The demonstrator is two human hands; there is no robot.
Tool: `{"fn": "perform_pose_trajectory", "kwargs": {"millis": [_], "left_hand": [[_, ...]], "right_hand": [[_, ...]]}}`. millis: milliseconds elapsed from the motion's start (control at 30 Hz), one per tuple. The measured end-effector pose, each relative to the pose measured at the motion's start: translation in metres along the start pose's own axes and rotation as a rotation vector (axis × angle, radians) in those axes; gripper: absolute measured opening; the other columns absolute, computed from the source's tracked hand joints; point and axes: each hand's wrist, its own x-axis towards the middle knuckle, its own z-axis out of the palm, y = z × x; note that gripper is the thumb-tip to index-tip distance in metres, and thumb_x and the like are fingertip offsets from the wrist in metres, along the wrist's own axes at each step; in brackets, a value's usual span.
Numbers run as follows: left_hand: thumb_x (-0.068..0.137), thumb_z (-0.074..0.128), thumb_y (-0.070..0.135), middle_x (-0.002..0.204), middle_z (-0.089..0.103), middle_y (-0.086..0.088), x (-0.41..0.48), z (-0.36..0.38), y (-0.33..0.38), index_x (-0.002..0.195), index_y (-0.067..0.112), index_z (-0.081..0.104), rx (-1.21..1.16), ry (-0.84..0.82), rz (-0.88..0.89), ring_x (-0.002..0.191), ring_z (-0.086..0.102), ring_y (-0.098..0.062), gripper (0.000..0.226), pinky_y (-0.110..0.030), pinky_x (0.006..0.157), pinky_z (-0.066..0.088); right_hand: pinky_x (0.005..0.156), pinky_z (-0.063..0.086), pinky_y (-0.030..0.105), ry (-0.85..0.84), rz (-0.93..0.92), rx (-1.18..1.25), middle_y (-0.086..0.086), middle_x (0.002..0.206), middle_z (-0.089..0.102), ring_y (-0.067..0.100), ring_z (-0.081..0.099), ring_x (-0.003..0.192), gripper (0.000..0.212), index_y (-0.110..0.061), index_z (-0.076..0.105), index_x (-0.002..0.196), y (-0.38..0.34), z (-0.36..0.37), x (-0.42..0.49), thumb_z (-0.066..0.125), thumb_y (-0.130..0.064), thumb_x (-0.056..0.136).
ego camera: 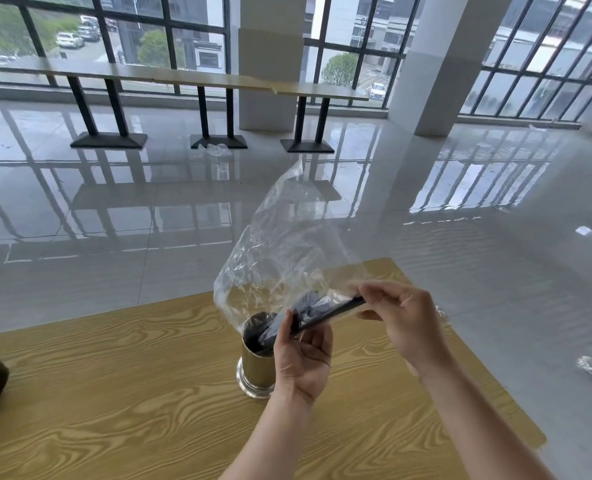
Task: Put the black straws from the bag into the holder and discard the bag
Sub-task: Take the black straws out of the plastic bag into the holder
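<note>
Tipping black straws (322,315), inside clear bag (287,237), low ends at gold holder (256,368) mouth on bench (114,375). Left hand (301,358) grips the bundle; right hand (405,323) pinches its upper end. Steepen angle, feed slowly, keep ends inside rim.

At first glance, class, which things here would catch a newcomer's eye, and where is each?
A clear plastic bag billows up at centre, above a wooden table. Just beneath it, the left hand and right hand grip a bundle of black straws, slanted down toward the gold metal holder standing on the table.
</note>
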Motion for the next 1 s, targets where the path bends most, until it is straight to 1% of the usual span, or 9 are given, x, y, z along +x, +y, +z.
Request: {"fn": "perform_pose_trajectory", "kwargs": {"millis": [100,200,300,400,600,733,800,867,1000], "left_hand": [[0.076,0.08,0.037,0.091,0.077,-0.016,0.0,0.0,0.002,0.086,0.0,0.079,-0.003,0.01,-0.005,0.076,0.075,-0.026,0.038,-0.034,0.063,0.063],[0.075,0.08,0.038,0.094,0.076,-0.017,0.0,0.001,0.005,0.094,0.0,0.076,-0.01,0.011,-0.001,0.079,0.076,-0.028,0.043,-0.035,0.062,0.063],[0.075,0.08,0.04,0.097,0.076,-0.017,-0.004,0.001,0.006,0.103,0.0,0.072,-0.018,0.02,-0.007,0.083,0.076,-0.029,0.049,-0.036,0.062,0.063],[0.077,0.078,0.042,0.095,0.077,-0.018,-0.004,0.001,0.007,0.108,-0.001,0.068,-0.028,0.021,-0.028,0.084,0.077,-0.03,0.054,-0.036,0.061,0.063],[0.081,0.075,0.046,0.096,0.077,-0.018,-0.004,-0.003,0.008,0.12,0.006,0.064,-0.045,0.049,-0.023,0.085,0.077,-0.031,0.057,-0.036,0.062,0.063],[0.079,0.077,0.045,0.095,0.077,-0.018,-0.007,-0.006,0.01,0.114,0.003,0.065,-0.035,0.065,-0.031,0.084,0.077,-0.031,0.056,-0.036,0.06,0.063],[0.08,0.077,0.045,0.098,0.077,-0.017,-0.01,-0.009,0.01,0.115,0.003,0.062,-0.033,0.078,-0.037,0.085,0.077,-0.031,0.056,-0.036,0.059,0.063],[0.081,0.076,0.043,0.102,0.077,-0.017,-0.013,-0.01,0.01,0.115,0.005,0.061,-0.025,0.085,-0.046,0.087,0.077,-0.032,0.053,-0.036,0.06,0.063],[0.086,0.071,0.043,0.109,0.075,-0.018,-0.018,-0.012,0.012,0.118,0.005,0.062,0.019,0.102,-0.058,0.092,0.076,-0.033,0.05,-0.037,0.065,0.063]], "right_hand": [[0.067,0.062,0.03,-0.022,-0.02,-0.012,-0.007,0.101,0.077,0.011,0.072,0.093,0.018,-0.029,0.081,0.093,-0.007,0.001,0.004,0.065,-0.035,0.088],[0.058,0.058,0.029,0.092,-0.024,-0.024,-0.006,0.085,0.075,0.007,0.066,0.07,0.013,-0.025,0.081,0.093,-0.014,0.0,0.01,0.072,-0.03,0.085],[0.053,0.054,0.031,0.029,-0.032,-0.173,-0.006,0.08,0.073,0.007,0.06,0.057,0.013,-0.02,0.08,0.096,-0.017,0.002,0.016,0.071,-0.025,0.087],[0.05,0.048,0.034,0.043,-0.027,-0.185,-0.018,0.069,0.069,0.01,0.051,0.045,0.02,-0.014,0.078,0.103,-0.02,0.003,0.022,0.066,-0.025,0.092],[0.048,0.05,0.025,0.047,-0.018,-0.224,-0.004,0.064,0.071,0.01,0.054,0.042,0.017,-0.012,0.078,0.106,-0.014,0.008,0.023,0.068,-0.017,0.094],[0.057,0.054,0.033,0.065,-0.018,-0.147,-0.002,0.058,0.067,0.013,0.059,0.047,0.024,-0.019,0.077,0.106,-0.011,0.005,0.025,0.071,-0.035,0.089],[0.058,0.055,0.033,-0.01,-0.006,-0.076,-0.002,0.072,0.073,0.012,0.06,0.053,0.04,-0.024,0.075,0.108,-0.008,0.003,0.025,0.074,-0.051,0.079],[0.059,0.055,0.032,-0.056,0.022,-0.005,-0.004,0.095,0.076,0.012,0.06,0.058,0.05,-0.022,0.072,0.115,-0.002,0.006,0.021,0.078,-0.05,0.074],[0.053,0.051,0.035,-0.014,0.064,0.006,-0.006,0.1,0.076,0.011,0.058,0.064,0.028,-0.019,0.074,0.11,0.01,0.022,0.011,0.068,-0.033,0.088]]}}
